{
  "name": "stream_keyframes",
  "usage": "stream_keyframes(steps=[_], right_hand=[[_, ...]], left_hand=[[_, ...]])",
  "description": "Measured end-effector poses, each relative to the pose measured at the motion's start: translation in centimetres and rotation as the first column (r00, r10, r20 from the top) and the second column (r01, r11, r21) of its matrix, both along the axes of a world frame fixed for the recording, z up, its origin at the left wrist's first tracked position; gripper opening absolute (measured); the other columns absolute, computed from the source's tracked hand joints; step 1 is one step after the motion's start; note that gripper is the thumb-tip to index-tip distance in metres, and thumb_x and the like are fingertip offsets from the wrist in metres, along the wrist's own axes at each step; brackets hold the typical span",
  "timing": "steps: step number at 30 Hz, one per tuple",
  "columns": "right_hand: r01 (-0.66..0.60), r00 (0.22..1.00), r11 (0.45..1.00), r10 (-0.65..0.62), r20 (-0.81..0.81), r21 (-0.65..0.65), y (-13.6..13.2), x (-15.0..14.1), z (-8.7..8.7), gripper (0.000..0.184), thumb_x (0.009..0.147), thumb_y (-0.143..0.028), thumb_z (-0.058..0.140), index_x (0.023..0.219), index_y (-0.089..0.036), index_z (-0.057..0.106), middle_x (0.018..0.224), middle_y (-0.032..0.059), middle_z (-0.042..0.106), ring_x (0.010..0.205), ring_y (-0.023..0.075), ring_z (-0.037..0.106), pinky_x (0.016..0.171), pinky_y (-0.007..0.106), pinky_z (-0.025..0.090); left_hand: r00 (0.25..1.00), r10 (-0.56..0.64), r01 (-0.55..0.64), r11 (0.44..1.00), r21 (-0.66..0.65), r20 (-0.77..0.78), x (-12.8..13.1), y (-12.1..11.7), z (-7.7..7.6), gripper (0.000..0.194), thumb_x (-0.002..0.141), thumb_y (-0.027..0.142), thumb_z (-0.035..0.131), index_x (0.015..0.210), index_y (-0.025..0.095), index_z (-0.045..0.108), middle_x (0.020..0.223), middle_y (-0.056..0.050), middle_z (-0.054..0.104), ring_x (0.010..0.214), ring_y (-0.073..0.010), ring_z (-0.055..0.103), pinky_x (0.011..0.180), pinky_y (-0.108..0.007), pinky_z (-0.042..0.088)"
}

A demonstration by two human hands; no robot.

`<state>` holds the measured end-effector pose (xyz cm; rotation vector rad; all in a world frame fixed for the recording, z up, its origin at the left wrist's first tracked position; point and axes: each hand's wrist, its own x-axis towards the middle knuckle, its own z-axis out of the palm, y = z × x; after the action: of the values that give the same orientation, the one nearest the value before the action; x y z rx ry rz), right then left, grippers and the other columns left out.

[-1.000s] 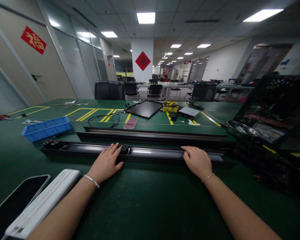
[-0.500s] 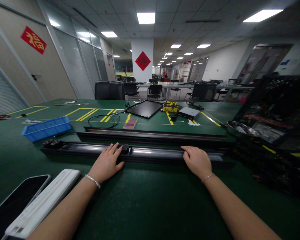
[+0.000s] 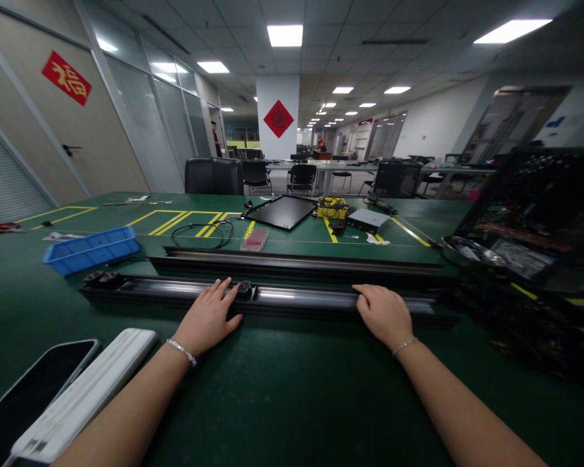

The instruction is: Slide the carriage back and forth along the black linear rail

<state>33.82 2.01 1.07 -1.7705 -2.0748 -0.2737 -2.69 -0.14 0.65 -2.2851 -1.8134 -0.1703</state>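
A long black aluminium rail (image 3: 296, 297) with a shiny channel lies crosswise on the green mat close to me. My left hand (image 3: 207, 318) sits on its near edge, fingers over the top, just beside a small black clip (image 3: 244, 288) mounted on the rail. My right hand (image 3: 383, 316) curls over the same edge further along. A second dark rail (image 3: 296, 263) lies parallel just beyond, touched by neither hand. Each wrist wears a thin bracelet.
A blue plastic parts tray (image 3: 91, 250) stands left of the rails. A phone (image 3: 34, 402) and a white bar-shaped object (image 3: 85, 395) lie at near left. Beyond are a black panel (image 3: 281, 212), a coil of black cable (image 3: 202, 233) and a dark rack of electronics (image 3: 530, 214) at right.
The head view has levelled slightly. Both hands stay at the same places on the rail.
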Motion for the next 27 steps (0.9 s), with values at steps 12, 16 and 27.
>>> stream_keyframes(steps=[12, 16, 27], right_hand=[[-0.308, 0.951, 0.938, 0.306, 0.035, 0.159, -1.0, -3.0, -0.6, 0.035, 0.083, -0.02, 0.041, 0.11, -0.016, 0.063, 0.111, 0.0084, 0.065, 0.103, 0.0198, 0.055, 0.094, 0.037, 0.039], [-0.41, 0.912, 0.91, 0.409, 0.022, 0.063, -1.8, -6.3, -0.7, 0.038, 0.083, -0.019, 0.04, 0.115, -0.018, 0.06, 0.114, 0.0081, 0.063, 0.105, 0.0194, 0.053, 0.094, 0.035, 0.037], [-0.462, 0.88, 0.875, 0.473, 0.048, -0.148, -2.2, -15.9, 0.1, 0.052, 0.082, -0.026, 0.043, 0.133, -0.037, 0.04, 0.109, 0.0054, 0.06, 0.101, 0.0204, 0.05, 0.089, 0.037, 0.031]], left_hand=[[1.0, -0.001, 0.0, 0.999, 0.046, 0.025, -0.1, 0.0, -0.5, 0.063, 0.074, 0.044, 0.054, 0.131, 0.019, 0.045, 0.14, -0.014, 0.041, 0.129, -0.032, 0.036, 0.103, -0.042, 0.033], [0.999, -0.004, 0.002, 0.999, 0.054, 0.039, -0.2, -0.1, -0.6, 0.064, 0.073, 0.043, 0.054, 0.132, 0.019, 0.044, 0.141, -0.014, 0.04, 0.13, -0.0316, 0.034, 0.103, -0.043, 0.032], [0.996, -0.067, 0.065, 0.997, 0.041, 0.065, 0.0, -0.1, -0.6, 0.063, 0.074, 0.04, 0.052, 0.133, 0.021, 0.041, 0.145, -0.008, 0.036, 0.133, -0.0252, 0.03, 0.102, -0.042, 0.03]])
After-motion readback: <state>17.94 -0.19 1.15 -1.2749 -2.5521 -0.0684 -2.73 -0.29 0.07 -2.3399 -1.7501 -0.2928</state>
